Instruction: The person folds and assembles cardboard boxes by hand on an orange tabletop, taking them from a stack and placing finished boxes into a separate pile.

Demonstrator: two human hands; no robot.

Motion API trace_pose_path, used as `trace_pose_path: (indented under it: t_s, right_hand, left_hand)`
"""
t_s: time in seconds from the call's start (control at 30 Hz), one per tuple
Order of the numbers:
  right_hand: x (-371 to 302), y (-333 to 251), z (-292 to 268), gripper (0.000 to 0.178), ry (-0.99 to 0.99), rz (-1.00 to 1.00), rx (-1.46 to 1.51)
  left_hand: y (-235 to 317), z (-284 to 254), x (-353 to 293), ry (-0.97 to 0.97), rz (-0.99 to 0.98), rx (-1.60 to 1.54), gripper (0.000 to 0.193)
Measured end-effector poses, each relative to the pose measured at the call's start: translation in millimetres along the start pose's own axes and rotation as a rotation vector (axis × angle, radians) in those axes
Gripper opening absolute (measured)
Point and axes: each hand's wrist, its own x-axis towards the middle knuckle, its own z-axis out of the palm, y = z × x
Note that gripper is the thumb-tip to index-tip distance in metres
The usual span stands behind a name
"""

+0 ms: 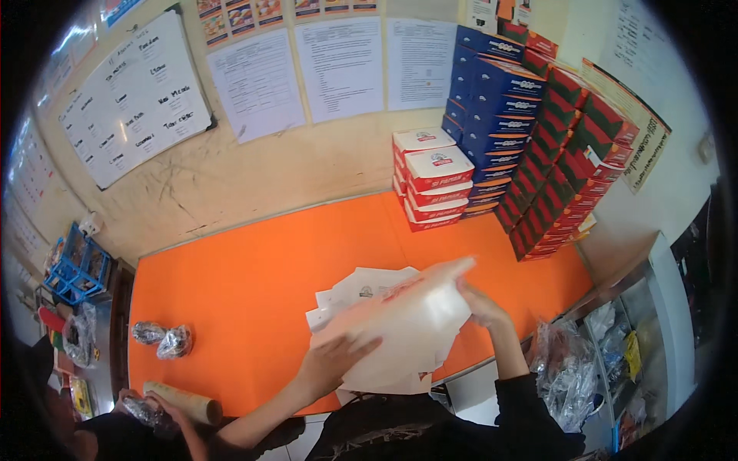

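Observation:
A white carton blank (407, 315), smeared by motion, is tilted up between my two hands. My left hand (337, 359) is at its lower left, fingers laid across its face and the thumb not clearly seen. At the upper right edge my right hand (480, 304) grips the carton, with its fingers partly hidden behind it. Beneath and behind it, more flat white carton blanks (366, 284) with a small printed mark lie loosely stacked on the orange table (246, 269).
Folded red-and-white boxes (438, 173), blue boxes (503, 107) and red-and-black boxes (565, 161) stand stacked at the back right. Plastic-wrapped bundles (163, 339) and a brown cardboard tube (183, 402) lie at left. A co-worker's hands (157, 415) hold a wrapped dark item. Plastic bags (565, 369) hang right.

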Motion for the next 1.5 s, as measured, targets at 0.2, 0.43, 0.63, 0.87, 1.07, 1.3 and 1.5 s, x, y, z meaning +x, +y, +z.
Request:
trace_pose_path:
  t_s: [0.2, 0.43, 0.63, 0.87, 1.07, 1.3, 1.5]
  right_hand:
    - [8, 79, -14, 0.035, 0.247, 0.146, -0.346]
    - [-45, -23, 63, 0.013, -0.529, -0.734, 0.367]
    - [-41, -69, 91, 0.011, -0.306, -1.016, -0.882]
    - [-66, -21, 86, 0.01, 0.22, -0.985, -0.517]
    - [-50, 7, 141, 0.008, 0.337, -0.432, -0.372]
    - [-61, -21, 131, 0.007, 0.223, -0.642, -0.49]
    - [-68, -40, 133, 0.011, 0.172, -0.467, -0.451]
  left_hand:
    - [19, -6, 13, 0.028, -0.043, -0.278, 0.025]
    - [24, 2, 13, -0.206, -0.088, -1.291, 0.031]
    - [39, -32, 27, 0.028, -0.292, -1.317, 0.02]
    - [25, -15, 31, 0.628, -0.442, -1.248, 0.017]
    - [46, -21, 40, 0.997, -0.479, -1.46, 0.019]
    - [52, -29, 41, 1.0, -0.509, -0.82, 0.011]
    - [61, -23, 29, 0.812, -0.466, -0.955, 0.015]
